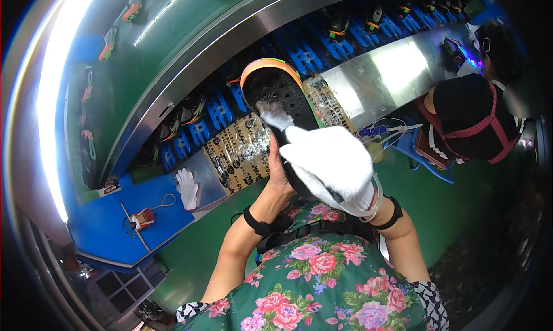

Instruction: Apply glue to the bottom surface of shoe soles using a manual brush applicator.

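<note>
My bare left hand (277, 164) grips the side and heel end of a black shoe sole (279, 84), its inner face dotted with small holes and its rim orange and green. The toe end points away from me, tilted up. Over it, my right hand (328, 164), in a white knit glove, is closed around the handle of a brush, mostly hidden by the glove. The brush's pale bristles (273, 113) lie against the inside of the sole, near its middle. The heel end is partly covered by the glove.
Behind runs a line of blue holders (305, 60) with shoe parts, along a metal ledge (368, 80) partly wrapped in printed tape. A loose white glove (186, 188) and a blue table (109, 216) are at left. A co-worker (475, 115) sits at right.
</note>
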Demonstrator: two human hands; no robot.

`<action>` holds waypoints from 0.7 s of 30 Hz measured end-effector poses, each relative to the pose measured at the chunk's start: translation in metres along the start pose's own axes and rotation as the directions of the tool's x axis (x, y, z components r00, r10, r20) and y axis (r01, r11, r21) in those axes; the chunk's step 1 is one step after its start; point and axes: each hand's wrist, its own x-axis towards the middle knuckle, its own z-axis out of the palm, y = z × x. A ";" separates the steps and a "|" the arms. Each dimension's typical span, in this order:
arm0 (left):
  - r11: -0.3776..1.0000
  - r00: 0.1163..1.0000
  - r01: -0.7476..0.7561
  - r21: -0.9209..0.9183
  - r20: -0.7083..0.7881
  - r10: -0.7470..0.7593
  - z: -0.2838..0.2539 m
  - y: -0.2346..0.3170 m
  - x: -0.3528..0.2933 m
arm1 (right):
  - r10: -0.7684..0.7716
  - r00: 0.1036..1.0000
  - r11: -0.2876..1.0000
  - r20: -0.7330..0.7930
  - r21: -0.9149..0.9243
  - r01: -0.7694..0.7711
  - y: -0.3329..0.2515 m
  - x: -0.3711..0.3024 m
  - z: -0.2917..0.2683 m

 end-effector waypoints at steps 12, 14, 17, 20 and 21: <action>0.936 0.925 -0.034 -0.349 0.345 0.162 0.030 0.001 0.036 | 0.050 0.997 0.971 -0.050 0.237 -0.037 0.014 -0.005 -0.004; 0.950 0.974 -0.076 -0.304 0.181 0.135 0.033 -0.001 0.041 | 0.106 0.982 0.987 -0.155 0.140 -0.085 0.018 -0.007 -0.010; 0.954 0.970 -0.060 -0.295 0.210 0.126 0.033 0.000 0.048 | 0.095 0.993 0.990 -0.071 0.114 -0.087 0.018 -0.007 -0.016; 0.959 0.931 0.000 -0.283 0.350 0.104 0.032 0.001 0.058 | 0.041 0.998 0.997 -0.052 0.060 -0.038 0.019 -0.008 -0.020; 0.955 0.935 -0.034 -0.296 0.327 0.135 0.031 0.000 0.059 | 0.103 0.992 0.984 -0.079 0.151 -0.090 0.020 -0.009 -0.021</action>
